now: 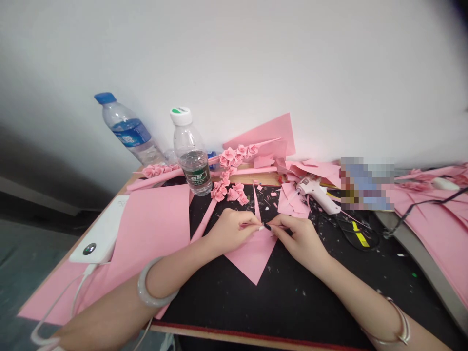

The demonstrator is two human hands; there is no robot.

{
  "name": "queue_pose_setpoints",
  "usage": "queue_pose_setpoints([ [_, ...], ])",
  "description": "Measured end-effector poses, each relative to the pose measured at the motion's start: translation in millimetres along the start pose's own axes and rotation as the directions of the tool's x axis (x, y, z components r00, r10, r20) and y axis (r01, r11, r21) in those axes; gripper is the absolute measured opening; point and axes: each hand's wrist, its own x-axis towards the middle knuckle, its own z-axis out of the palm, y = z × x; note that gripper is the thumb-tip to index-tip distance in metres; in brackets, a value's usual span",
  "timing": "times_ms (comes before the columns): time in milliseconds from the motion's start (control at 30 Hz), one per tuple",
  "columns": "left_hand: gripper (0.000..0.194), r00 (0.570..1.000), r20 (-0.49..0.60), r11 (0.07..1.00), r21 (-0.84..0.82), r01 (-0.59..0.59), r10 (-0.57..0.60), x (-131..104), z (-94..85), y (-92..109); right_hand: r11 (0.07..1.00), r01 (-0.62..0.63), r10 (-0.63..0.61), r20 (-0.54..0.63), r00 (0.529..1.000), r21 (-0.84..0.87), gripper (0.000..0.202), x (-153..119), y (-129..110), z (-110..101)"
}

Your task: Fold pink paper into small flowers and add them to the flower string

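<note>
Both my hands meet over a pink paper sheet [254, 258] that lies on the black mat, one pointed corner toward me. My left hand [237, 228] pinches the sheet's upper edge between thumb and fingers. Close beside it, my right hand [294, 236] pinches the same edge, the fingertips of both hands nearly touching. The exact fold under the fingertips is hidden. Just beyond my hands are folded pink paper flowers [219, 190] and a pale glue gun [320, 194].
A white-capped water bottle [192, 156] stands behind my left hand, and a blue-capped bottle [129, 129] leans at the wall. A white power bank [97, 239] with a cable rests on pink paper at left. Paper scraps litter the black mat [292, 312]. More pink sheets [435, 229] lie at right.
</note>
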Motion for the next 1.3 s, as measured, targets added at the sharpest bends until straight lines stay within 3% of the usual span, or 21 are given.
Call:
queue_pose_setpoints([
  [133, 0.014, 0.994, -0.023, 0.989, -0.111, 0.101, -0.104, 1.1, 1.5, -0.5, 0.995, -0.097, 0.097, -0.122, 0.988, 0.005, 0.023, -0.2, 2.5, -0.1],
  [267, 0.020, 0.976, -0.084, 0.973, -0.135, 0.187, -0.199, 4.3, -0.7, -3.2, 0.981, -0.136, 0.154, -0.128, 0.980, 0.135, 0.026, 2.0, 2.9, -2.5],
  [433, 0.024, 0.988, -0.070, 0.971, -0.203, 0.122, -0.139, 8.4, -4.3, -4.2, 0.926, -0.203, 0.249, -0.110, 0.962, 0.320, 0.026, 5.9, 1.1, -6.9],
  [567, 0.026, 0.988, -0.063, 0.962, -0.244, 0.123, -0.142, 8.9, -5.0, -2.4, 0.880, -0.253, 0.312, -0.088, 0.946, 0.403, 0.027, 7.5, 3.0, -8.2],
  [667, 0.027, 0.980, -0.059, 0.928, -0.337, 0.161, -0.191, 9.4, -5.3, -2.6, 0.818, -0.221, 0.298, -0.064, 0.952, 0.532, 0.018, 8.2, 5.3, -7.4],
  [767, 0.032, 0.965, -0.040, 0.851, -0.482, 0.208, -0.258, 10.5, -4.7, -4.6, 0.743, -0.204, 0.240, 0.030, 0.970, 0.637, 0.015, 8.5, 4.8, -6.0],
  [867, 0.034, 0.966, 0.014, 0.810, -0.541, 0.224, -0.258, 11.0, -2.2, -7.0, 0.750, -0.238, 0.210, 0.119, 0.970, 0.617, 0.017, 8.0, 2.1, -5.2],
  [967, 0.035, 0.981, 0.033, 0.871, -0.455, 0.184, -0.191, 9.4, 1.0, -8.7, 0.783, -0.236, 0.225, 0.093, 0.970, 0.576, 0.026, 7.1, 3.0, -4.9],
  [1133, 0.053, 1.000, -0.014, 0.987, -0.158, 0.025, -0.027, 4.5, 2.0, -8.8, 0.767, -0.233, 0.250, 0.055, 0.967, 0.598, 0.029, 5.5, 9.2, -3.5],
  [1200, 0.047, 1.000, -0.007, 0.995, -0.101, 0.011, -0.011, 3.3, 1.2, -8.4, 0.767, -0.226, 0.232, 0.069, 0.970, 0.600, 0.030, 5.0, 9.6, -2.8],
  [1300, 0.041, 0.998, 0.004, 0.988, -0.145, 0.061, -0.061, 3.1, 0.6, -8.0, 0.756, -0.203, 0.192, 0.086, 0.978, 0.622, 0.029, 4.9, 9.4, -1.6],
])
